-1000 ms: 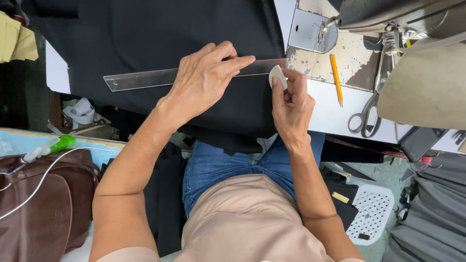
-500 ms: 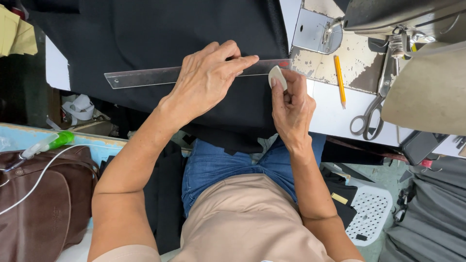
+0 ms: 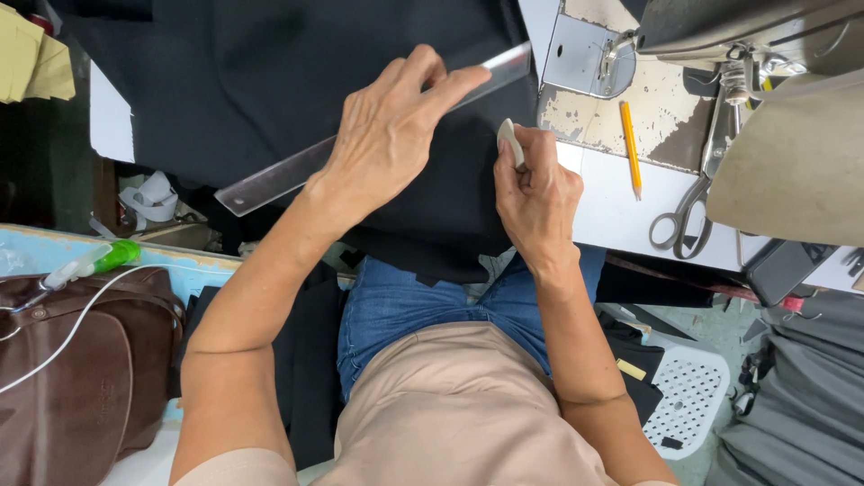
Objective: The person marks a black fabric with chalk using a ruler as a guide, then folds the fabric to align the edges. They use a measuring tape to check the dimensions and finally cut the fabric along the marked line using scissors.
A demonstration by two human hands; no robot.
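Black fabric [image 3: 297,81] covers the table in front of me. A clear plastic ruler [image 3: 270,184] lies slanted across it, its right end raised toward the sewing machine plate. My left hand [image 3: 387,135] presses flat on the ruler with fingers spread. My right hand [image 3: 535,193] pinches a small white piece of tailor's chalk [image 3: 509,141] just below the ruler's right end, at the fabric's edge.
A sewing machine [image 3: 747,36] with a metal plate [image 3: 576,54] stands at the top right. A yellow pencil [image 3: 630,148] and scissors [image 3: 688,211] lie on the white table. A brown bag [image 3: 63,387] sits at the lower left, a white perforated stool [image 3: 688,400] at the lower right.
The ruler has tilted, its left end now lower and its right end higher. My left hand turned with it. My right hand with the chalk dropped slightly below the ruler.
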